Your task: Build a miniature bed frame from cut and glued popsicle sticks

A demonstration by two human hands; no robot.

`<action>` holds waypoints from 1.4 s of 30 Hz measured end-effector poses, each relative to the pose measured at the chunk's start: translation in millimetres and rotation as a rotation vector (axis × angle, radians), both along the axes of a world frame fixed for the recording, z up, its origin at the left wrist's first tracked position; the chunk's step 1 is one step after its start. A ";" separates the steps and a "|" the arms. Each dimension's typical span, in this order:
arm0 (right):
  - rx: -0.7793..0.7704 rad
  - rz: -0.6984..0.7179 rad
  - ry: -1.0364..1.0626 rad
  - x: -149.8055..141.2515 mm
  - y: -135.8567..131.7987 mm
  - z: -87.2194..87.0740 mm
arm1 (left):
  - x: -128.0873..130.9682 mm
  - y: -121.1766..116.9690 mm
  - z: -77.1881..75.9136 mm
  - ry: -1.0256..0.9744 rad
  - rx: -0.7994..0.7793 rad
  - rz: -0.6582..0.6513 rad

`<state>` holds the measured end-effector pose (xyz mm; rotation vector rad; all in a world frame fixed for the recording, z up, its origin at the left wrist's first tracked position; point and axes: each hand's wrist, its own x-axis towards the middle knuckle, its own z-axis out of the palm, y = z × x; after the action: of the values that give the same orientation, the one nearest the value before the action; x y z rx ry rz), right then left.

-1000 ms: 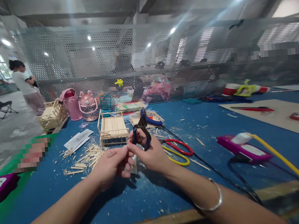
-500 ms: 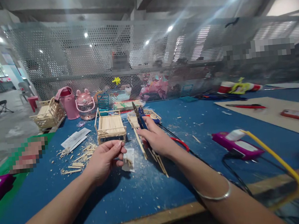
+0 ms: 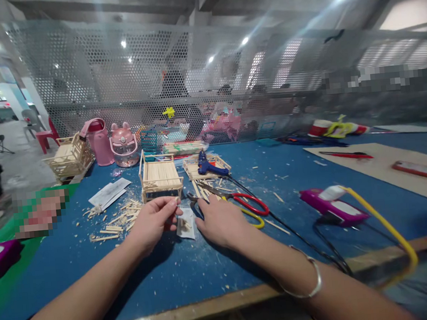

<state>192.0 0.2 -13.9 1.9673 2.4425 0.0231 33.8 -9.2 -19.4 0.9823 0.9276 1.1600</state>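
Note:
My left hand [image 3: 155, 220] is closed in a pinch above the table, beside a small model chair [image 3: 159, 177] built from thin wooden sticks. Whatever sits between its fingertips is too small to name. Low on the table, my right hand [image 3: 222, 221] covers dark pliers [image 3: 192, 197]; their jaws show past the fingers, and the grip is partly hidden. Scissors [image 3: 249, 204] with red and yellow handles lie beside that hand. Between both hands rests a white paper packet [image 3: 186, 227] with small wood bits on it. A blue glue gun [image 3: 211, 166] lies on a second stick frame [image 3: 190, 169].
Cut sticks and scraps [image 3: 120, 223] are scattered at left near white paper slips [image 3: 109, 193]. Pink bottles [image 3: 123, 145] and another stick model [image 3: 71, 155] stand behind. A purple power strip [image 3: 333, 209] with a yellow cable is at right. A perforated metal screen [image 3: 116, 79] closes the back.
My right hand has come down to the table with the pliers, which were raised and pointing up before. The glue gun and scissors are now less covered. My left hand keeps its pinch.

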 end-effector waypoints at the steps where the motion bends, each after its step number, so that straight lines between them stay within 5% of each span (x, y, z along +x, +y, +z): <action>1: 0.019 0.009 -0.009 0.2 0.6 0.3 | 0.7 -0.3 -0.7 0.016 0.005 -0.009; 10: 0.138 0.041 -0.040 31.3 6.1 18.0 | -1.3 1.5 -3.5 0.198 0.075 0.009; 14: -0.062 -0.088 -0.164 64.6 22.6 26.4 | -1.2 0.7 -2.6 0.224 0.086 0.031; 21: -0.188 -0.009 -0.064 89.0 37.5 21.2 | 1.5 1.3 -5.4 0.268 0.106 0.010; 32: 0.143 -0.220 -0.184 95.1 17.2 41.2 | -0.4 -0.6 -0.5 0.176 0.171 0.055; 37: 0.298 0.100 0.350 75.4 27.5 47.0 | -1.0 -4.0 3.5 0.125 0.203 0.113; 42: 0.227 0.490 0.888 22.0 26.5 38.0 | -3.9 -4.3 6.3 0.090 0.266 0.169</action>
<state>214.0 26.6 24.0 1.5787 3.5530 -0.7541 29.8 -13.5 -13.1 1.1953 0.9575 1.4172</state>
